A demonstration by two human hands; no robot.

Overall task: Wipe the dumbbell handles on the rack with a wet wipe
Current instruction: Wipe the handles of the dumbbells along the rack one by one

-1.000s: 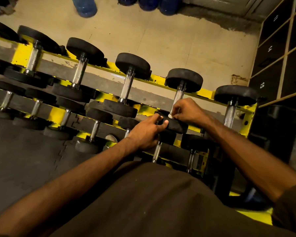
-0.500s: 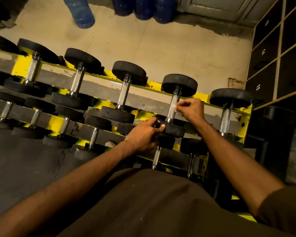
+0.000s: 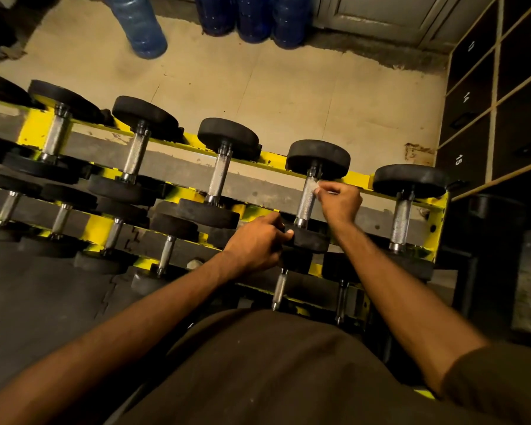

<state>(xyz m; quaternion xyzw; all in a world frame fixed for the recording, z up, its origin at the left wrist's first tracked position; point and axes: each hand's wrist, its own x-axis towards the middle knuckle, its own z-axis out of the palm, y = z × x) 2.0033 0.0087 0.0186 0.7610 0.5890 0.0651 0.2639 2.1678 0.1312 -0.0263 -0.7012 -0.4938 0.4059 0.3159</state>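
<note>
Right hand [image 3: 339,199]: its fingers [image 3: 322,190] pinch a small white wet wipe [image 3: 315,186] against the far end of the dumbbell handle [image 3: 306,207], just under the far head [image 3: 319,159]; half a second ago it was at the middle of the handle, before that at the near end
Left hand [image 3: 258,243]: fingers curled on the near head [image 3: 311,240] of the same dumbbell, same place as before
Dumbbell: lies on the top tier of the yellow rack [image 3: 273,157], second from the right
Far floor: blue water bottles [image 3: 141,29] stand there
</note>
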